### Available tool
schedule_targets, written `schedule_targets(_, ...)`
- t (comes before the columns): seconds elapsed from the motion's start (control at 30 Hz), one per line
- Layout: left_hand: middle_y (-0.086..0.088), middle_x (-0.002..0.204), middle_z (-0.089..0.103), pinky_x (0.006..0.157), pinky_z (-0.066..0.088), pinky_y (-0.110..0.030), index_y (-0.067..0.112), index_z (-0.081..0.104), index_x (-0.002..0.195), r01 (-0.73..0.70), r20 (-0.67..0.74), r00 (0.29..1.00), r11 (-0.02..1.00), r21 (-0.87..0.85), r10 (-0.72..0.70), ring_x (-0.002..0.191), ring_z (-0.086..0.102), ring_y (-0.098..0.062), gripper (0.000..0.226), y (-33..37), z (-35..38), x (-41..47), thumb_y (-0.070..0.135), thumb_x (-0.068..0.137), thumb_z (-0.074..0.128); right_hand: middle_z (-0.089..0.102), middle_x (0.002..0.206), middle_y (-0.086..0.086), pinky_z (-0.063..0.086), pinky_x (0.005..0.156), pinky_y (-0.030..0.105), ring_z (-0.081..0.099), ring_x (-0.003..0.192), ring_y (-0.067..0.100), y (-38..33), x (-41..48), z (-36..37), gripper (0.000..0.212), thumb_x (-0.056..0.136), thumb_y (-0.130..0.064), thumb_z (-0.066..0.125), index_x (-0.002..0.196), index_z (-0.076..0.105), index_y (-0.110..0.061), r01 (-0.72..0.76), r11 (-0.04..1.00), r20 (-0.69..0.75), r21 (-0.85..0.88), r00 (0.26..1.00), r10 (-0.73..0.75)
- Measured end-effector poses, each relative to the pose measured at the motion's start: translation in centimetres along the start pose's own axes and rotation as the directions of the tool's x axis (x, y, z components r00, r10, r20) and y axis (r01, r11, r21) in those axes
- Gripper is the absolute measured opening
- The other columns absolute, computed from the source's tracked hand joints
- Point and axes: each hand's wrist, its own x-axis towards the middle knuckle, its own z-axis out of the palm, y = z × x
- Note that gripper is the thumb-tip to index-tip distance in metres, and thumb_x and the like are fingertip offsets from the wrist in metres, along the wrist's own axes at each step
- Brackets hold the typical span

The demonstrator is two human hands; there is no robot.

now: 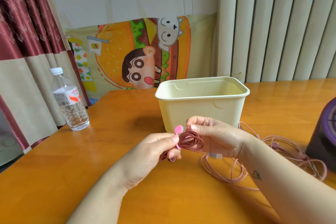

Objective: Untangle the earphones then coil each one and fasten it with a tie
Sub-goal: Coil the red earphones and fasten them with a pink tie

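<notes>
A dark red braided earphone cable (190, 141) is coiled into a small bundle held above the table. My left hand (154, 152) grips the bundle's left end between thumb and fingers. A pink tie (178, 130) with a round tab loops around the bundle beside my left thumb. My right hand (214, 136) pinches the coil's upper right side, near the tie's other end. A second, light pink earphone cable (272, 152) lies loose and uncoiled on the table under and to the right of my right forearm.
A cream plastic tub (201, 103) stands just behind my hands. A water bottle (70, 102) is at the table's left edge. A dark purple round object (325, 132) sits at the right. The orange wooden table (109, 132) ends at the left by a curtain.
</notes>
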Motion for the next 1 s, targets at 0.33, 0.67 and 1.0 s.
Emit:
schedule_targets(0.33, 0.017, 0.06, 0.039, 0.063, 0.034, -0.021, 0.021, 0.041, 0.068, -0.088, -0.196, 0.967, 0.936, 0.341, 0.162, 0.062, 0.035, -0.004, 0.038, -0.2, 1.4, 0.1, 0.045, 0.096, 0.036, 0.073, 0.076, -0.002, 0.052, 0.067, 0.025, 0.066, 0.07, 0.014, -4.5, -1.3, 5.6, 0.007, 0.08, -0.022, 0.074, 0.079, 0.068, -0.019, -0.069, 0.448, -0.25, -0.891, 0.899, -0.359)
schedule_targets(0.67, -0.001, 0.064, 0.044, 0.066, 0.033, -0.023, 0.007, 0.056, 0.08, -0.115, -0.376, 0.901, 0.956, 0.269, 0.215, 0.067, 0.039, -0.007, 0.043, -0.3, 1.1, 0.4, 0.04, 0.097, 0.034, 0.069, 0.075, -0.008, 0.057, 0.07, 0.03, 0.067, 0.068, 0.007, -2.6, -0.5, 7.6, 0.02, 0.071, -0.013, 0.079, 0.076, 0.063, -0.023, -0.002, 0.258, -0.153, -0.966, 0.81, -0.565)
schedule_targets(1.0, -0.001, 0.076, 0.05, 0.065, 0.04, -0.019, 0.014, 0.049, 0.093, -0.148, -0.513, 0.829, 0.972, 0.18, 0.221, 0.07, 0.045, -0.007, 0.019, -1.1, 1.2, 1.0, 0.029, 0.098, 0.039, 0.069, 0.072, -0.005, 0.057, 0.069, 0.029, 0.066, 0.067, 0.008, -1.7, 0.1, 7.3, 0.02, 0.074, -0.01, 0.076, 0.073, 0.061, -0.023, 0.035, 0.353, -0.204, -0.935, 0.763, -0.614)
